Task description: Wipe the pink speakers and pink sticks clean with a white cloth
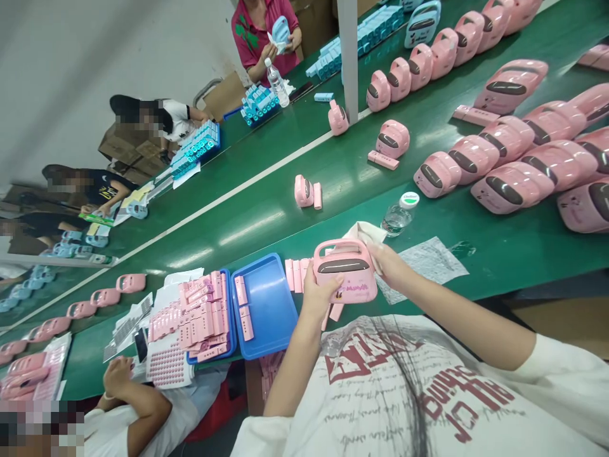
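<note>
A glossy pink plastic case (352, 285) with a carry handle and a dark oval window is held up in front of my chest. My left hand (320, 293) grips its left side, thumb across the front. Closed around a white cloth (364, 233), my right hand (384, 261) presses at the upper right edge of the case. Part of the cloth and some right-hand fingers are hidden behind it. Several slim pink bars (295, 274) lie on the green bench just left of the case.
A blue tray (285, 317) with a few pink bars stands left, beside a heaped pile of pink bars (204, 317). A water bottle (398, 216) and crumpled paper (431, 263) lie right. Rows of pink cases (504, 190) fill the far right. Co-workers sit opposite; another person's arm (143, 400) is at left.
</note>
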### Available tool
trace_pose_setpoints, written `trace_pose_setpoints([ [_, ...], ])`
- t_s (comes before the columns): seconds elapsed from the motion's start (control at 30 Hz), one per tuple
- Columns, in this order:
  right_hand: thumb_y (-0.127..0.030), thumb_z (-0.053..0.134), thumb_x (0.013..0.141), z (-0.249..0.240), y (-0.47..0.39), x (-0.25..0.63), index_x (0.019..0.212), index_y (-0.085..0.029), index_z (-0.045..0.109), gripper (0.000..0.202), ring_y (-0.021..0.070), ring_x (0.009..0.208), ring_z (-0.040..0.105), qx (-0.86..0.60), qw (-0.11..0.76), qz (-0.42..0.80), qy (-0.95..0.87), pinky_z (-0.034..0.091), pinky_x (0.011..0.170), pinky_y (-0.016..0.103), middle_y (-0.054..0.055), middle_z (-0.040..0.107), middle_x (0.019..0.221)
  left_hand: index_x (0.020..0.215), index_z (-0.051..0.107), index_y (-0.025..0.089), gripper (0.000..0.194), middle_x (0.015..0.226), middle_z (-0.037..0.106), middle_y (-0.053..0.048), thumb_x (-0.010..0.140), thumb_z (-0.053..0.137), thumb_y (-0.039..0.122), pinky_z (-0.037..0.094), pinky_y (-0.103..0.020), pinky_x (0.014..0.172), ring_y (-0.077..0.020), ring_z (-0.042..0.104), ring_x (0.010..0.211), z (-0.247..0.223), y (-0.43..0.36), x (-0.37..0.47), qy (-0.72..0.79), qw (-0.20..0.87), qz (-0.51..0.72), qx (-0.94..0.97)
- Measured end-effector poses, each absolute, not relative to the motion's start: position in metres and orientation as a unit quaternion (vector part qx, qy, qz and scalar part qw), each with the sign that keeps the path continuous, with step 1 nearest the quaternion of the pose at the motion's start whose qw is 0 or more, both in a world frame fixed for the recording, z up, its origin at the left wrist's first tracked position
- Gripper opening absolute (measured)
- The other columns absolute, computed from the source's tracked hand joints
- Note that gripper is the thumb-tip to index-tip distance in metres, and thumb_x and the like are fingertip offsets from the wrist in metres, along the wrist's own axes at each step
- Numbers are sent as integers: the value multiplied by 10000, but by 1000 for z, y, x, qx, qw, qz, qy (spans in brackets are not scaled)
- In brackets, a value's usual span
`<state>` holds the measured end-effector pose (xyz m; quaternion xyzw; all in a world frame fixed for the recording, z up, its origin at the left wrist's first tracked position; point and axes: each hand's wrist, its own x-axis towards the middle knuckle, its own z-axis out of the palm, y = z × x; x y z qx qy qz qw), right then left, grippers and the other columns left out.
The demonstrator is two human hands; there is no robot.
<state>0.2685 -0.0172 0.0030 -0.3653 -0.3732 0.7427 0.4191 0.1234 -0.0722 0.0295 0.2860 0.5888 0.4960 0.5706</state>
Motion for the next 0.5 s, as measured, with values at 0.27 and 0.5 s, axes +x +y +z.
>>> trace_pose_setpoints([
  [0.27,-322,794,553,48,23,271,599,-132,602,274,114,535,556,-418,290,823,-254,438,498,213,12,618,576,1079,470,171,635,986,605,-53,547,779,326,478,-308,761,-189,594,876,44,-72,126,606,525,445,399],
  [0.5,-266,724,568,37,33,272,648,-143,623,178,116,567,524,-480,371,717,-344,419,531,227,-3,606,604,1139,444,175,691,1092,563,-80,553,781,323,466,-312,808,-210,574,967,51,-73,122,618,519,413,422],
])
